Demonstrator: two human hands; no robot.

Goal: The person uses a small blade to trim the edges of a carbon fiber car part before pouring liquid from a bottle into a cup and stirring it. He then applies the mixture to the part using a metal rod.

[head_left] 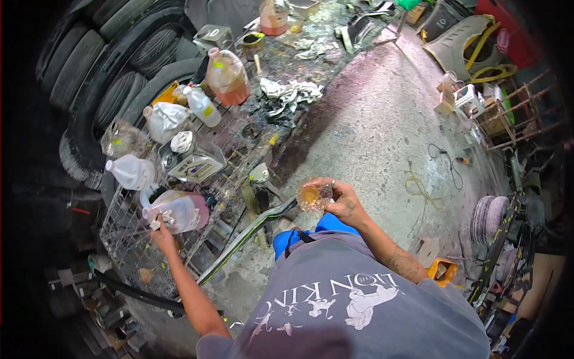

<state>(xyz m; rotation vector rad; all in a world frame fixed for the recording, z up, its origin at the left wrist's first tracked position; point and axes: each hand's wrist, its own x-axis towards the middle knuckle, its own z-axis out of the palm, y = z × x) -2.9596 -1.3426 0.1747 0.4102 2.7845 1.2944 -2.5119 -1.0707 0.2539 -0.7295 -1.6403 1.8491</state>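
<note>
In my right hand (345,206) is a clear plastic cup (323,190) with a little amber liquid at its bottom, fingers closed round its side. My left hand (161,237) reaches to the rack, fingers pinched on a small white cap (155,225). Those fingertips are right at the neck end of a translucent jug (186,212) holding pink liquid, which leans with its neck to the left. Behind that jug stand a white jug (133,172) and a rectangular metal can (194,160) with a crumpled white wad on top.
More bottles, including a large jug of orange-red liquid (230,84), crowd the stained wire-topped table. Crumpled paper (290,96) lies farther along it. Stacked tyres (113,90) stand behind. A long black trim strip (245,234) juts past my legs. Cords (421,182) lie on the concrete floor.
</note>
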